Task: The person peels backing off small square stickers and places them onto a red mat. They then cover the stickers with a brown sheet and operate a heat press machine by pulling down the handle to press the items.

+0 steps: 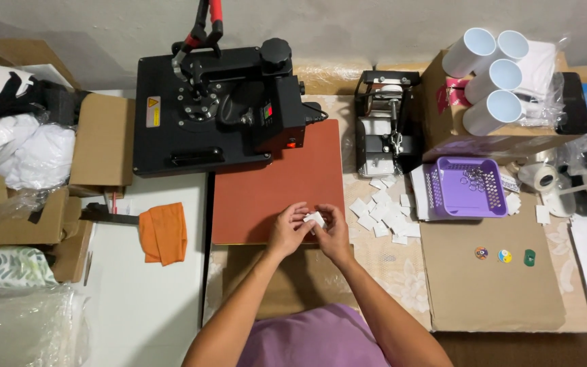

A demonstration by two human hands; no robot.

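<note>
Both hands meet over the near edge of the red-brown press pad (276, 183): left hand (287, 230) and right hand (334, 231) pinching one small white piece (314, 219) between them, equally close.

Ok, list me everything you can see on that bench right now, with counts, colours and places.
heat press: one, black, swung left, back centre
press pad: one, rust-red, centre
mug press: one, black, right of the heat press
white mugs: four, on a cardboard box, back right
basket: one, purple, holding metal rings
white square blanks: a loose pile, right of the pad
orange cloth: one, left of the pad
cardboard sheet: one, brown, front right
small badges: three, on the cardboard sheet
tape roll: one, white, far right
left hand: grip on small white piece
right hand: grip on the same piece
</note>
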